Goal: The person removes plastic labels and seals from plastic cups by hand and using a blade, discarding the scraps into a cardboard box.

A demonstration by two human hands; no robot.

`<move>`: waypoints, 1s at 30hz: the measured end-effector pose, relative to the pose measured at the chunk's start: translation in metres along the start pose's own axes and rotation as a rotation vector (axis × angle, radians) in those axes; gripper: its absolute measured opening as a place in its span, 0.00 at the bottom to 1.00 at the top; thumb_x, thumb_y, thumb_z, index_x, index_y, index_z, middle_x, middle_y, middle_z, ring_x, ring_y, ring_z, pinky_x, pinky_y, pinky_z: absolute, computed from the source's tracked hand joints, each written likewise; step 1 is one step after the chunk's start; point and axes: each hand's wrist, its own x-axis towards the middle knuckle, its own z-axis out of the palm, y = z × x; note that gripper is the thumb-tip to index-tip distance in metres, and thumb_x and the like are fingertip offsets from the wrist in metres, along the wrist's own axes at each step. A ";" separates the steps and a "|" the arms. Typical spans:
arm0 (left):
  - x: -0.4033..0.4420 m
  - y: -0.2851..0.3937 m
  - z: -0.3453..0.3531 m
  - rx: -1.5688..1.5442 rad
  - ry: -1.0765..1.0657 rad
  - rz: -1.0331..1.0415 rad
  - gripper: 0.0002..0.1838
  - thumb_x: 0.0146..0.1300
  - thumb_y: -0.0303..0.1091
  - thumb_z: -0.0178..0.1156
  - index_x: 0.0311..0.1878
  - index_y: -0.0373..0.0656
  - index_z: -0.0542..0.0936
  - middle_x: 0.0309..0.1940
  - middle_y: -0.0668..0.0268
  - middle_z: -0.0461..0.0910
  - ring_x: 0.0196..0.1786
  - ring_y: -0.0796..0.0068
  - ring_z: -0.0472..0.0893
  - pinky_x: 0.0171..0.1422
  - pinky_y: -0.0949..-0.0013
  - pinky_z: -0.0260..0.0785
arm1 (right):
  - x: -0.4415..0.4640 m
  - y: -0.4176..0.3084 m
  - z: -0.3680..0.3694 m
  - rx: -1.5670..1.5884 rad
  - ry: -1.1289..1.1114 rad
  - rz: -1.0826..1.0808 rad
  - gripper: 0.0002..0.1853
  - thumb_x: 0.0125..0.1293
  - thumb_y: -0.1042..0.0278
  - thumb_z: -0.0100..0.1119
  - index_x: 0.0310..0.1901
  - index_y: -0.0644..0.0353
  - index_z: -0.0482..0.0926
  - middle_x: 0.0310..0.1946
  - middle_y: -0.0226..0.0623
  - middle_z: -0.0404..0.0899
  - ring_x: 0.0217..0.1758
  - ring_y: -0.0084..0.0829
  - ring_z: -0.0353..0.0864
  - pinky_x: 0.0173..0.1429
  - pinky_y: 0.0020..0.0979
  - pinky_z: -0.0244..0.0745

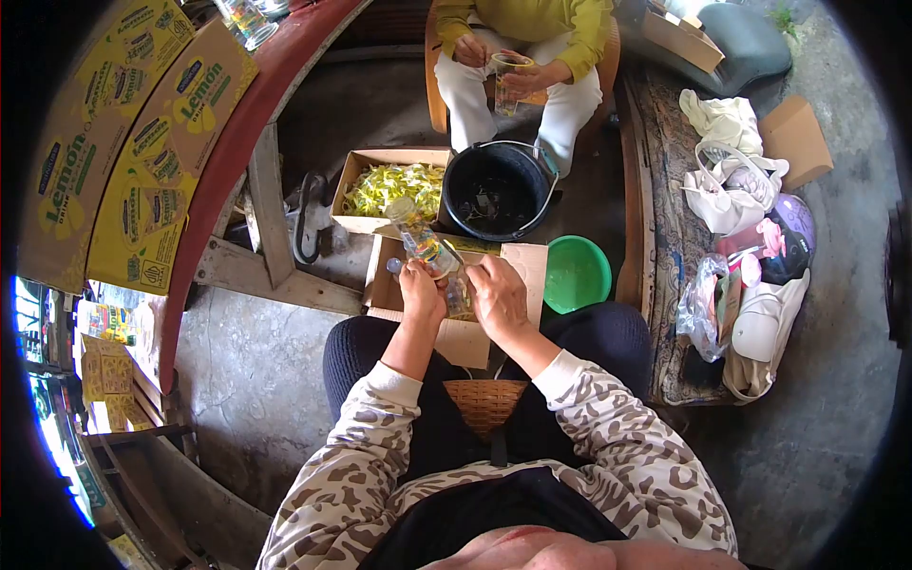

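My left hand (424,291) is closed around a clear plastic cup (414,231) with a colourful printed band, tilted away from me. My right hand (498,296) is beside the cup's lower end, fingers pinched together. A thin pale edge shows near those fingers, too small to name. Beneath both hands sits an open cardboard box (382,275) with clear plastic pieces inside, partly hidden by my hands. Just beyond it stands another cardboard box (353,180) full of yellow-green strips (394,188).
A black bucket (456,204) and a green basin (579,275) stand nearby. Opposite sits a person (518,57) holding a similar cup (506,90). Lemon drink cartons (142,180) are stacked at left on a red-edged table (214,157). Bags (727,204) lie on the right-hand bench (665,313).
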 end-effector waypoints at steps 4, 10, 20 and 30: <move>-0.006 -0.014 -0.003 0.128 -0.026 -0.049 0.13 0.79 0.40 0.38 0.40 0.49 0.70 0.26 0.73 0.68 0.26 0.80 0.70 0.26 0.72 0.65 | 0.000 0.006 0.007 -0.010 -0.011 0.038 0.06 0.49 0.78 0.63 0.31 0.61 0.77 0.30 0.41 0.71 0.37 0.42 0.77 0.41 0.41 0.75; 0.000 -0.002 0.002 0.166 -0.106 0.021 0.15 0.80 0.40 0.36 0.45 0.45 0.71 0.29 0.72 0.71 0.27 0.81 0.71 0.29 0.72 0.68 | 0.001 0.021 -0.002 0.247 -0.023 0.358 0.04 0.55 0.76 0.66 0.34 0.59 0.83 0.28 0.39 0.76 0.36 0.42 0.80 0.40 0.42 0.75; 0.016 0.004 -0.010 0.008 -0.074 0.015 0.16 0.80 0.41 0.35 0.43 0.48 0.72 0.24 0.74 0.67 0.20 0.82 0.65 0.21 0.75 0.58 | 0.004 0.003 -0.022 0.131 -0.004 0.125 0.09 0.50 0.79 0.67 0.34 0.58 0.83 0.31 0.36 0.75 0.36 0.39 0.79 0.41 0.39 0.75; 0.000 0.004 0.002 0.128 -0.016 -0.027 0.15 0.80 0.40 0.35 0.46 0.48 0.72 0.23 0.74 0.66 0.20 0.82 0.66 0.19 0.75 0.58 | 0.003 0.001 -0.018 0.036 -0.015 0.020 0.13 0.49 0.80 0.65 0.39 0.61 0.81 0.33 0.38 0.72 0.38 0.41 0.77 0.43 0.40 0.74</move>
